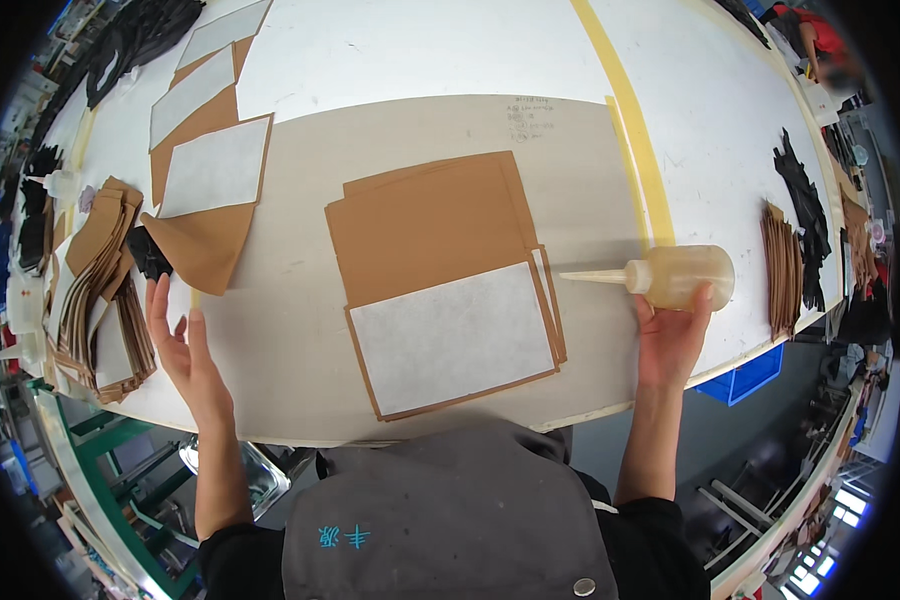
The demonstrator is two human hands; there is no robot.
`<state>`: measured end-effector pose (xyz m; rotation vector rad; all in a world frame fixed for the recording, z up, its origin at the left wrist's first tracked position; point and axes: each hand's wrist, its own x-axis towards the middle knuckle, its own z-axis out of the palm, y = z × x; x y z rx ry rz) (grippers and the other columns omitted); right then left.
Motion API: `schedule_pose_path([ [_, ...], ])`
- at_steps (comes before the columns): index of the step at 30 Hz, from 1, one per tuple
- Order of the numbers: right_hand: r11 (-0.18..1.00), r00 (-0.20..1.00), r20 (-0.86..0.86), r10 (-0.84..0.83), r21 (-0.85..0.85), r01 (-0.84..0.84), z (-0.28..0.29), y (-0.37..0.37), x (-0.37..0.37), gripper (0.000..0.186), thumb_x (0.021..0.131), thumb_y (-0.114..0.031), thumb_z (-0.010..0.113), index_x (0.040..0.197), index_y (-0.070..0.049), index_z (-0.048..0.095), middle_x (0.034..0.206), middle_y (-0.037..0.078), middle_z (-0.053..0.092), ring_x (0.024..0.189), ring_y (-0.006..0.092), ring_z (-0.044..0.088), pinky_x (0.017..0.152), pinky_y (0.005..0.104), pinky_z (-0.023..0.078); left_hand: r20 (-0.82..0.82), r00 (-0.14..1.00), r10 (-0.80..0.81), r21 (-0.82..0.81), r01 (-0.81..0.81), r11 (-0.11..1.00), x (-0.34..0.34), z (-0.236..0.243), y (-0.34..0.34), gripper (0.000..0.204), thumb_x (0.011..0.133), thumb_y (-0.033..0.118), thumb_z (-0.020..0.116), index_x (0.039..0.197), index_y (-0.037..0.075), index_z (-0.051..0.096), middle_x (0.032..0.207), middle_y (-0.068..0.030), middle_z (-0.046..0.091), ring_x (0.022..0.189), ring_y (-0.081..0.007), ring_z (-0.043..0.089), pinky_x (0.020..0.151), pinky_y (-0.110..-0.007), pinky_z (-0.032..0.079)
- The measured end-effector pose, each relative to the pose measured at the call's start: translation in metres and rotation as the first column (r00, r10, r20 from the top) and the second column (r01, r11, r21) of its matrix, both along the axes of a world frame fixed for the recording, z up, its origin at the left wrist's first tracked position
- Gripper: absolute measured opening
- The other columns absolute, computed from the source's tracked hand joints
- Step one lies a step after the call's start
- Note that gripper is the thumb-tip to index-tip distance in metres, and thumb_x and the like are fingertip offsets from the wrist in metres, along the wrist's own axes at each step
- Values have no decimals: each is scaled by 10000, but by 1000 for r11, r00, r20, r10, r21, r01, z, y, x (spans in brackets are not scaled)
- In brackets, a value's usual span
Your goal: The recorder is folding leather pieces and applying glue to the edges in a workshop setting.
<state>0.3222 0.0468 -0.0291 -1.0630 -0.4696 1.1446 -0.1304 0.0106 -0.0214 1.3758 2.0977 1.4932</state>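
My right hand point(670, 345) is wrapped round a translucent squeeze bottle point(688, 275) of pale yellowish liquid. The bottle lies sideways, its long thin nozzle pointing left. In front of me are overlapping flat brown panels point(425, 235), the nearest one bearing a white rectangular sheet point(455, 335) with a brown margin. My left hand point(188, 360) is open with its fingers apart. Its fingertips are near a small black bundle point(148, 252) and the curled-up corner of a brown piece point(208, 240); whether they touch the bundle I cannot tell.
A row of overlapping brown panels with white sheets point(215, 168) runs away at the far left. Stacked brown pieces point(95, 290) stand at the left edge, more point(781, 270) at the right beside black strips point(802, 215). A grey-beige mat point(290, 350) covers the white table's middle.
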Motion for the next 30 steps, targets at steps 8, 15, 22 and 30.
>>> schedule_pose_path([
  [8, 999, 955, 297, -14, 32, 5, -5, 5, -15, 516, 967, -384, 535, 1334, -36, 435, 1266, 92, 549, 1142, 195, 567, 899, 363, 523, -174, 556, -813, -192, 791, 581, 108, 22, 55, 255, 843, 78, 639, 1095, 46, 614, 1160, -120, 601, 1061, -311, 571, 884, -366, 468],
  [15, 996, 932, 362, -17, 83, -14, -4, 4, -18, 464, 915, -289, 634, 1238, 12, 491, 1158, 93, 573, 1039, 189, 586, 868, 354, 503, -380, 264, -886, -323, 860, 395, 166, -9, 73, 452, 786, 265, 730, 1187, 101, 600, 1319, -77, 519, 1195, -299, 471, 936, -410, 425],
  [22, 994, 912, 409, -32, 108, -13, -9, 8, -21, 472, 900, -285, 647, 1226, 22, 498, 1131, 81, 572, 1029, 175, 572, 867, 339, 490, -375, 283, -883, -299, 864, 404, 164, -12, 75, 481, 782, 299, 725, 1201, 101, 597, 1319, -67, 521, 1198, -293, 461, 936, -404, 410],
  [30, 982, 825, 562, 59, 118, -150, -11, 12, -10, 610, 901, -377, 631, 1338, -11, 411, 1248, 97, 524, 1151, 211, 532, 931, 385, 468, -339, 290, -895, -305, 866, 396, 164, -13, 75, 501, 757, 294, 743, 1181, 77, 587, 1321, -61, 520, 1212, -280, 451, 956, -395, 390],
])
